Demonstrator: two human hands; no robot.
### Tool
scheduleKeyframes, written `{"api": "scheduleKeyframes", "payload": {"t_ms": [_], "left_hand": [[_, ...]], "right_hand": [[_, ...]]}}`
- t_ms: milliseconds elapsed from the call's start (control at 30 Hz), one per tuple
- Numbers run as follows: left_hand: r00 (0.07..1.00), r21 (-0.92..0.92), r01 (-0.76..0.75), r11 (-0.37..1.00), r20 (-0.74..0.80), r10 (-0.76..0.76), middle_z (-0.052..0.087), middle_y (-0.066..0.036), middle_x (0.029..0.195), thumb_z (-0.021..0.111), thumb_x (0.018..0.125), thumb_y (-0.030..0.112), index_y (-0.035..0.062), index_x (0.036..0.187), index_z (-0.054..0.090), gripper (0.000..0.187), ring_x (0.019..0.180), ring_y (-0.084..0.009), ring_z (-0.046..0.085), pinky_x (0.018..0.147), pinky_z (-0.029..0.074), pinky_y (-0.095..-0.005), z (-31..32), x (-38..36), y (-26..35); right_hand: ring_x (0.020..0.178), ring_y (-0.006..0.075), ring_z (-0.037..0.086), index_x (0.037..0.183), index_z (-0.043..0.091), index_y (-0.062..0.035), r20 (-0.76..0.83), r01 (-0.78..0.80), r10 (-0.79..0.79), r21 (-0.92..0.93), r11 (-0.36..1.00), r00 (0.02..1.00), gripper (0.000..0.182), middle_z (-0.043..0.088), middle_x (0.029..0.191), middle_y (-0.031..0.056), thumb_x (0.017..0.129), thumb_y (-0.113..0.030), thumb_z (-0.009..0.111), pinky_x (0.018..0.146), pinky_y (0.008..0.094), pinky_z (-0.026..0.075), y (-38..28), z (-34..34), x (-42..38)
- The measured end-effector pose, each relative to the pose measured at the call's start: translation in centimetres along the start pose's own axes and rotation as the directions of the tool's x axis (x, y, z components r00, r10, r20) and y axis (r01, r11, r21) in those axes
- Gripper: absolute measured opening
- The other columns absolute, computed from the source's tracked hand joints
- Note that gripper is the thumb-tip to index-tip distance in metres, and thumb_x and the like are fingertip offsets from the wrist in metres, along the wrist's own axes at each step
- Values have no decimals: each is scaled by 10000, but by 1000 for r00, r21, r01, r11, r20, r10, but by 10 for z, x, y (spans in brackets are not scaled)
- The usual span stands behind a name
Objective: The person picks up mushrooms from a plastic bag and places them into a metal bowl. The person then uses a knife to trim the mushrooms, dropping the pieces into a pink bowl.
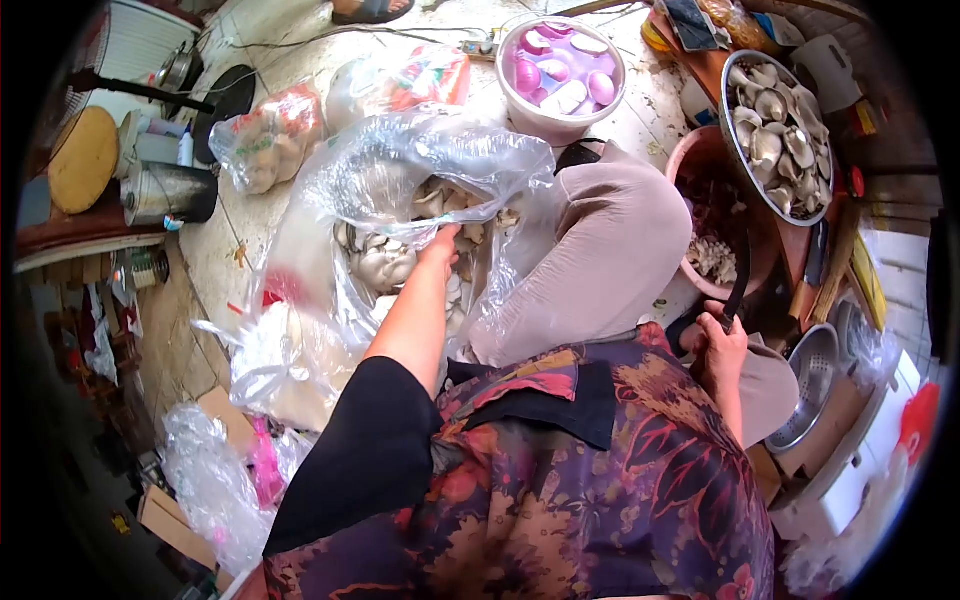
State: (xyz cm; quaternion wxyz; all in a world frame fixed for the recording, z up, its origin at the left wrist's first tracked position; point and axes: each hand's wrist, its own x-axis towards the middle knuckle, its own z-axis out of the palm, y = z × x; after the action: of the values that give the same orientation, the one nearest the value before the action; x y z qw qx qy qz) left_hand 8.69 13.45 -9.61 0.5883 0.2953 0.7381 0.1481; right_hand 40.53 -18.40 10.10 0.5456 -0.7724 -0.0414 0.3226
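My left hand (441,246) reaches into a large clear plastic bag (350,180) full of oyster mushrooms (382,262); its fingers are hidden behind the plastic and mushrooms. On the right, my right hand (722,345) is closed around a knife (741,275), whose dark blade points upward beside the pink tub. Inside that tub (690,155) lie mushroom pieces (711,258). A metal bowl (729,95) heaped with more mushrooms (775,135) stands above the tub's right side.
A white bucket (510,92) holds purple and white pieces in liquid. Two filled plastic bags (268,140) rest on the floor at the upper left. A metal colander (812,385) is at the right. Someone's sandalled foot (372,10) shows at the top.
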Motion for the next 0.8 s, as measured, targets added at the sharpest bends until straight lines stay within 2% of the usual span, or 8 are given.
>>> {"api": "scheduleKeyframes", "payload": {"t_ms": [67,133,233,333,400,633,700,800], "left_hand": [[996,115,86,990,-49,-81,584,-136,1190,683,847,313,46,1235,572,484,930,-271,607,755,536,-386,10,-7,19],[994,107,97,989,-58,-91,605,-136,1165,678,859,321,67,1221,581,453,921,-270,610,729,534,-385,15,2,16],[996,-191,89,978,19,-87,651,-68,977,723,822,288,133,1096,634,328,851,-249,607,740,508,-421,28,59,-16],[984,-234,152,960,-54,-169,653,-49,944,728,815,271,177,1060,650,274,844,-244,609,764,493,-442,36,88,-25],[982,-277,184,943,12,-188,661,-45,968,735,810,268,213,1085,636,297,848,-252,619,720,498,-420,37,101,-24],[982,-502,99,859,-91,-166,616,-115,908,779,724,105,118,1130,501,492,737,-218,631,579,496,-394,36,58,5],[987,-629,-92,772,-158,-11,591,-157,982,766,676,20,62,1137,490,539,724,-246,619,595,514,-394,30,55,10],[983,-499,-165,851,-158,98,591,-135,988,750,669,29,26,1164,467,570,739,-244,615,578,506,-363,15,36,22]], "right_hand": [[487,89,486,1070,587,7,-8,-18,18,15,1000,1000,235,546,687,13,858,-76,645,434,230,388,1,-2,-4],[491,89,486,1067,586,9,-12,-34,34,27,999,999,230,550,695,12,857,-70,641,437,230,389,1,-3,-7],[491,84,484,1068,588,9,-10,-47,47,-6,999,999,232,556,702,10,854,-64,642,439,227,390,1,-5,-7],[485,78,481,1064,595,6,-25,-53,53,-13,998,998,229,563,712,6,851,-61,647,437,223,388,2,-5,-6],[477,74,478,1057,603,2,-21,-59,58,-24,998,998,225,569,725,2,848,-64,652,434,220,388,0,-2,-6],[472,74,479,1052,607,-3,-25,-71,70,-33,997,997,219,576,738,2,848,-64,656,430,220,389,2,-1,-7],[472,74,480,1053,607,-4,-19,-68,67,-38,997,998,221,578,741,4,846,-64,657,428,220,388,4,-2,-7],[477,78,483,1052,607,-4,-3,-44,44,-34,998,999,222,576,739,5,845,-65,660,436,220,392,5,0,-6]]}}
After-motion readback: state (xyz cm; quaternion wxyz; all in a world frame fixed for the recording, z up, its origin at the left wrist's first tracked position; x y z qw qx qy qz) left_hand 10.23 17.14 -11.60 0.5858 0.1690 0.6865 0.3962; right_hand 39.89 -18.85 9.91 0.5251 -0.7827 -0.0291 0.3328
